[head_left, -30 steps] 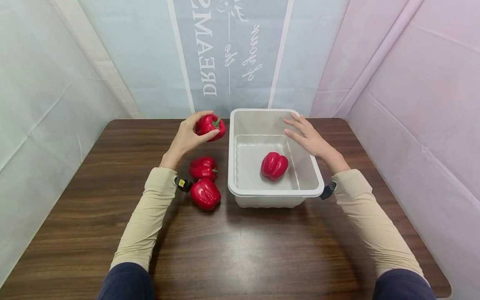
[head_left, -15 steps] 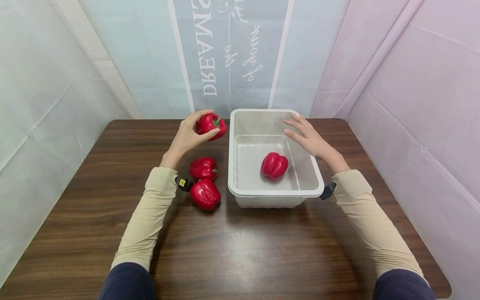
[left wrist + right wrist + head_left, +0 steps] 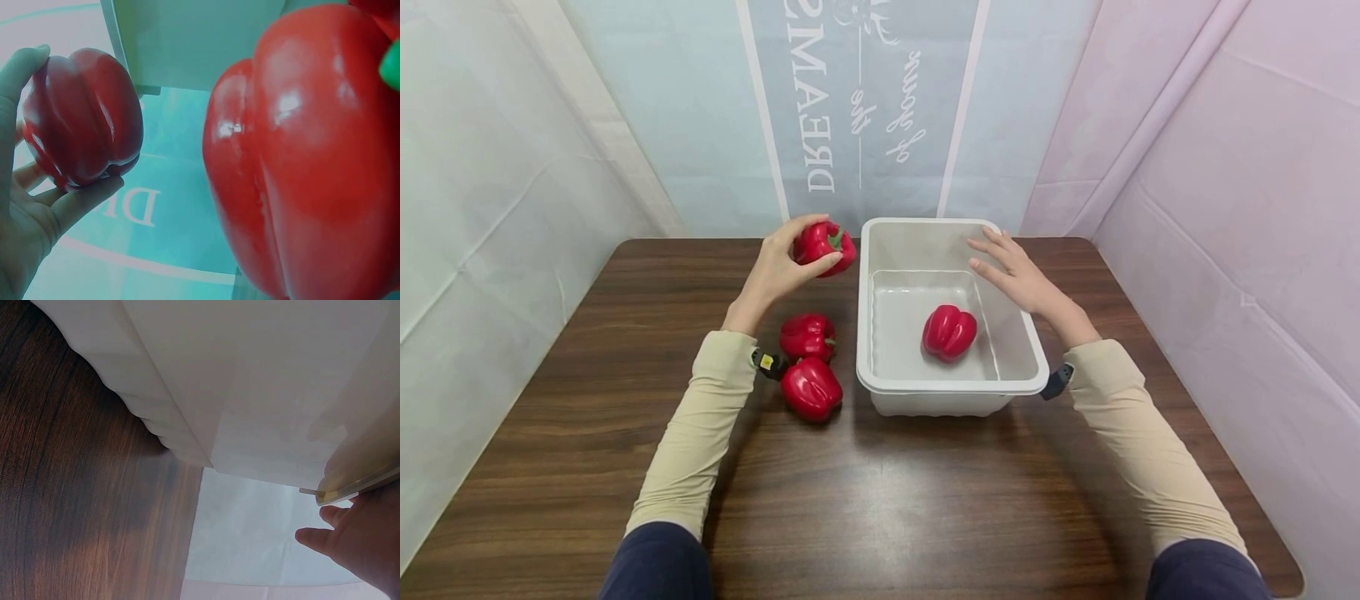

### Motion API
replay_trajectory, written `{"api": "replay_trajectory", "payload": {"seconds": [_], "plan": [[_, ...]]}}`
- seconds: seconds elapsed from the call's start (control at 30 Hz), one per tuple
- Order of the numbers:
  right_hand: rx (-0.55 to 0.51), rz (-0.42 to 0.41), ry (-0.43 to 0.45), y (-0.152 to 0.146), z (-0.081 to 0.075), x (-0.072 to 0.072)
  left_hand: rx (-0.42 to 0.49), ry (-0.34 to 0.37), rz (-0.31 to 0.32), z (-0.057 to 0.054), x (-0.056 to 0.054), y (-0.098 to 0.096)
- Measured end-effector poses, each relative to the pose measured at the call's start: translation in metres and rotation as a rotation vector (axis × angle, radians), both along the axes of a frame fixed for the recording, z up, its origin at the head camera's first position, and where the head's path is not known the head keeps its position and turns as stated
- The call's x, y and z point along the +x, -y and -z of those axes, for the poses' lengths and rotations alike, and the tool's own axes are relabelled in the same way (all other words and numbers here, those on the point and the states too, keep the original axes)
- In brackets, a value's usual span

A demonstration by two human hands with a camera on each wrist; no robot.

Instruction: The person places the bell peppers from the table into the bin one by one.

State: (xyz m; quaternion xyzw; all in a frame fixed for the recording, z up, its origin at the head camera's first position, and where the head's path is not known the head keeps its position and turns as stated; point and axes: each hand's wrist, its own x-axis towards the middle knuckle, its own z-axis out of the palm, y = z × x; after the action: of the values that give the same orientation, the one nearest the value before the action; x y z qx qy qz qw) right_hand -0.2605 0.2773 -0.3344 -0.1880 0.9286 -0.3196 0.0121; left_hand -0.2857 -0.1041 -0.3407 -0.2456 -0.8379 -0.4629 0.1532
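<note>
In the head view, the left hand (image 3: 778, 267) had its fingers wrapped round a red pepper (image 3: 814, 247), thumb on the near side, the others over the far side; it looked lifted off the counter (image 3: 880, 500). The stem (image 3: 836, 240) faced up and to the right, away from the palm, and the long axis seemed to follow it. The relation that mattered most, I judged, was sideways: the bin (image 3: 951, 388) lay right of the left fingers, its left rim just beside the held pepper, a narrow gap between. The left hand was the nearer one to that pepper. A back pepper (image 3: 807, 337) and a front pepper (image 3: 812, 389) lay nearer the person than those fingers. The right hand (image 3: 1018, 279) was spread loosely at the bin's right side, grasping nothing; an inner pepper (image 3: 949, 333) lay inside, left of its fingers and nearer the person

In the left wrist view, the left fingers bore on the held pepper from two sides, and another pepper loomed beside them, close to the lens

In the right wrist view, the right fingers were parted near the bin's rim; whether they touched it, I could not tell
</note>
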Motion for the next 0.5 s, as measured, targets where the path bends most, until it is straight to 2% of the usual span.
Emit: {"api": "replay_trajectory", "payload": {"seconds": [0.5], "plan": [[0.006,0.002,0.0,-0.0001,-0.0002,-0.0001,0.006,-0.018,0.02,-0.0039,-0.0002,-0.0045]]}}
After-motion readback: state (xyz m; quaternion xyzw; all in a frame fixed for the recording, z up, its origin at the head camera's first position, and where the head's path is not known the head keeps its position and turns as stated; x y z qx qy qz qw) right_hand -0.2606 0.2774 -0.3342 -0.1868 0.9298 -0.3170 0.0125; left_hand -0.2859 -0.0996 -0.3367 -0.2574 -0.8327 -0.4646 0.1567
